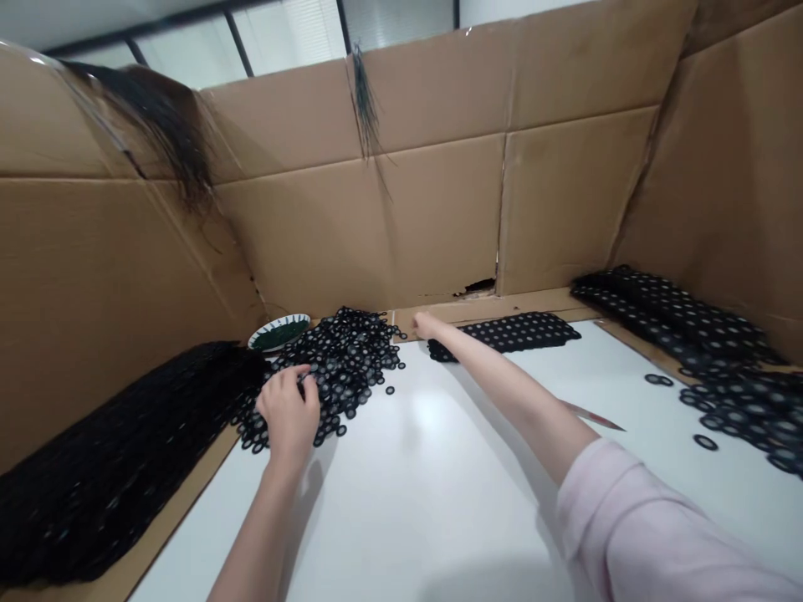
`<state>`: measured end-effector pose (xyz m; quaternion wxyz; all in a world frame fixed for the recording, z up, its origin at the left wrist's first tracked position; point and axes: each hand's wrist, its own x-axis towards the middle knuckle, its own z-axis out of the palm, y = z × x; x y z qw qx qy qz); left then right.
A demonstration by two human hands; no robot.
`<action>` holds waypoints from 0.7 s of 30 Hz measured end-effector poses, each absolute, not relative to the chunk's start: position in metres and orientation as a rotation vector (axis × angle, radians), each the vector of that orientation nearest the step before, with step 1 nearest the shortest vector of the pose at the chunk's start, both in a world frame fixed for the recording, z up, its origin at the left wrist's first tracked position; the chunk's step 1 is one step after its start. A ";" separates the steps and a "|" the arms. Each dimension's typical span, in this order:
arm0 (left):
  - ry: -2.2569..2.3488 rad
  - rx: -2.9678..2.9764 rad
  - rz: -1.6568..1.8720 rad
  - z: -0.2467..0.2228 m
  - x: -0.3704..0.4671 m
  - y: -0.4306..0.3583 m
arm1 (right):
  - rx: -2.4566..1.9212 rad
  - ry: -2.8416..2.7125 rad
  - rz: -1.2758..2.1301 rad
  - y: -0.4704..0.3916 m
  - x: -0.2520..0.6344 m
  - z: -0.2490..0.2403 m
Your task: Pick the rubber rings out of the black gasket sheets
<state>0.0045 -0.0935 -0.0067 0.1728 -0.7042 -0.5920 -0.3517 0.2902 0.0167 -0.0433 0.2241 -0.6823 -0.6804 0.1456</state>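
Black rings (345,359) lie in a heap at the back left of the white desk (439,468). My left hand (289,411) rests on the near edge of this heap, fingers (307,380) curled into the rings (I cannot tell if they pinch one). My right hand (427,324) reaches far to the cardboard wall (439,217), beside a black sheet (514,332); its fingers are too blurred to tell. A green dish (279,333) stands behind the heap.

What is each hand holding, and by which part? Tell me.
The left hand rests on the pile of black rings, fingers curled into it; a grip cannot be told. The right hand touches the black sheet at its near corner.
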 end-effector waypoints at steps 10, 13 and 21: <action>-1.725 -2.051 -0.890 -0.038 -0.005 -0.077 | -1.829 -1.889 0.642 0.053 0.287 -0.064; -1.780 -2.067 -0.869 -0.040 -0.005 -0.073 | -1.810 -1.859 0.753 0.059 0.286 -0.066; -1.855 -2.118 -0.842 -0.045 -0.007 -0.069 | -1.777 -1.716 0.919 0.070 0.288 -0.061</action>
